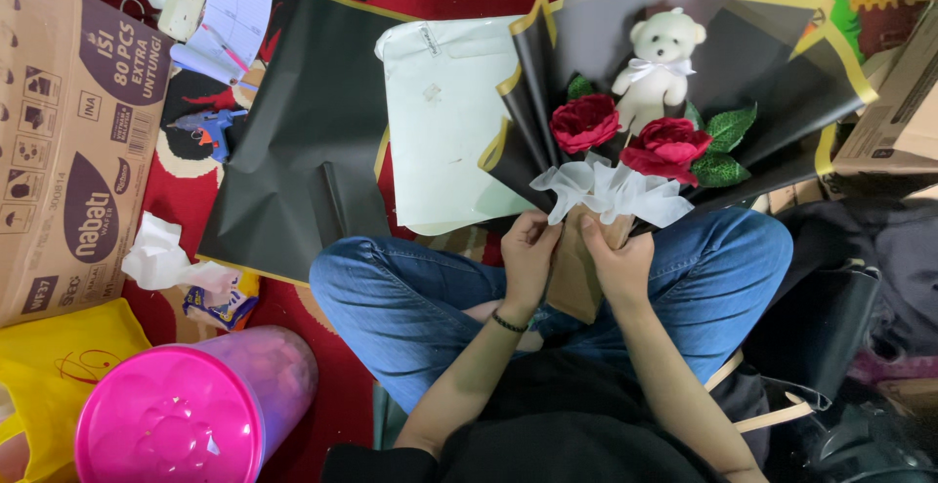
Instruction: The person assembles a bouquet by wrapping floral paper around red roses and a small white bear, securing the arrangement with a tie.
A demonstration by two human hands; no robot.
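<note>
- I see a bouquet point(645, 122) lying across my lap, head pointing to 12 o'clock, stem end toward me.
- Left hand point(529, 249) at 9 o'clock of the stem: fingers curled, pinching the edge of the brown paper point(575, 273) wrapped round the stem.
- Right hand point(616, 258) at 3 o'clock of the stem: fingers closed on the same brown paper, thumb on top. The two hands sit just beside each other, with the stem between them.
- White tissue point(611, 193) frills out just above both hands, at 12 o'clock of them.
- Two red roses point(584, 122) sit above the tissue, green leaves point(728, 131) at 3 o'clock of the right-hand rose.
- White teddy bear point(657, 63) with a white bow stands behind the roses, at 12 o'clock.
- Black wrap with a gold edge point(762, 63) fans out round the bear and roses.
- Loose black sheet point(303, 131) lies on the red carpet point(186, 190) at 9 o'clock of the bouquet; a pale sheet point(445, 122) lies between the two.
- Blue glue gun point(208, 127) at 9 o'clock of the black sheet.
- Cardboard box point(68, 131) at far 9 o'clock, pink lidded tub point(186, 415) at 7 o'clock, crumpled tissue point(161, 258) between them.
- Black bracelet point(508, 324) on the left wrist; jeans point(410, 307) under the stem.
</note>
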